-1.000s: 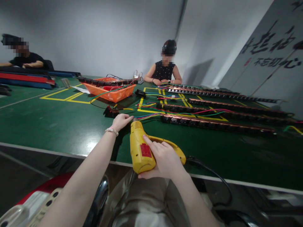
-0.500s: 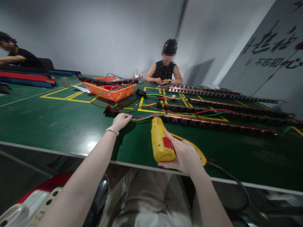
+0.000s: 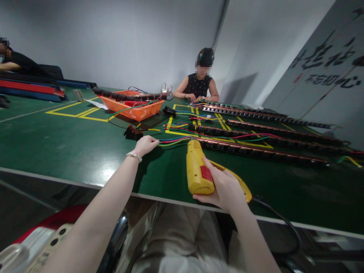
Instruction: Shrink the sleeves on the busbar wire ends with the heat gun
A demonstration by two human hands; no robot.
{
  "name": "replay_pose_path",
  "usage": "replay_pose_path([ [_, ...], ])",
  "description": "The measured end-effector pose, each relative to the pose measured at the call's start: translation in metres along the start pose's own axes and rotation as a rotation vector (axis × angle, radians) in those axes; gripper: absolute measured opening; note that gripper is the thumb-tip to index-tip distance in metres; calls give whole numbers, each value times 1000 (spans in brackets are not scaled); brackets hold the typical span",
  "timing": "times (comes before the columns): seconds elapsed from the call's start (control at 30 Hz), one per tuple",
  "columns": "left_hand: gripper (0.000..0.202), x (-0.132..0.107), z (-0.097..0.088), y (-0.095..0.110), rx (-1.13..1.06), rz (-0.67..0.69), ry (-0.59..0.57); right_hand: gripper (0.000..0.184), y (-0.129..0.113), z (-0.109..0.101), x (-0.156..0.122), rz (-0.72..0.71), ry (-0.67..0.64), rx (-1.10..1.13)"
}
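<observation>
The work looks to be at the aiming stage: the yellow heat gun (image 3: 197, 170) sits low over the green table (image 3: 57, 140), its nozzle pointing to 12 o'clock at the coloured wires (image 3: 173, 140) beside the long copper strip (image 3: 256, 153). The right hand (image 3: 224, 187) is wrapped tight round its handle. At 10 o'clock, the left hand (image 3: 145, 145) rests curled on the wire ends — pinching or only touching, I cannot tell. Heating there calls for a steady nozzle, clear of those fingers.

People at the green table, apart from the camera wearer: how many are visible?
2. A person in a dotted top sits across the table; a person in black is at the far left edge, partly cut off. Others may be outside the view.
</observation>
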State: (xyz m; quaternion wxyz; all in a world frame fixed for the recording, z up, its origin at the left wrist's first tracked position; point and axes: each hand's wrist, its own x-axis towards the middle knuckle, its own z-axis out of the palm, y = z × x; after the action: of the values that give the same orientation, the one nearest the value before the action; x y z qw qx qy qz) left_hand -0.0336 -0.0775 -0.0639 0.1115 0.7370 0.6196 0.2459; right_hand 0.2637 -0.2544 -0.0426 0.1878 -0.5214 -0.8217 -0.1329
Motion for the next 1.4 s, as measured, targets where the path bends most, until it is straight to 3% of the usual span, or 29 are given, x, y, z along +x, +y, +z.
replay_pose_path([
  [0.57, 46, 0, 1, 1, 25, -13, 4, 109, -4, -2, 2, 15, -47, 35],
  [0.8, 59, 0, 1, 1, -47, -52, 19, 115, -30, -6, 5, 3, -158, 163],
  [1.2, 58, 2, 1, 3, 40, -62, 10, 120, -77, 1, 21, -161, -170, 195],
  [1.4, 61, 4, 2, 0, 29, -64, -2, 117, -88, 8, 25, -215, -151, 183],
])
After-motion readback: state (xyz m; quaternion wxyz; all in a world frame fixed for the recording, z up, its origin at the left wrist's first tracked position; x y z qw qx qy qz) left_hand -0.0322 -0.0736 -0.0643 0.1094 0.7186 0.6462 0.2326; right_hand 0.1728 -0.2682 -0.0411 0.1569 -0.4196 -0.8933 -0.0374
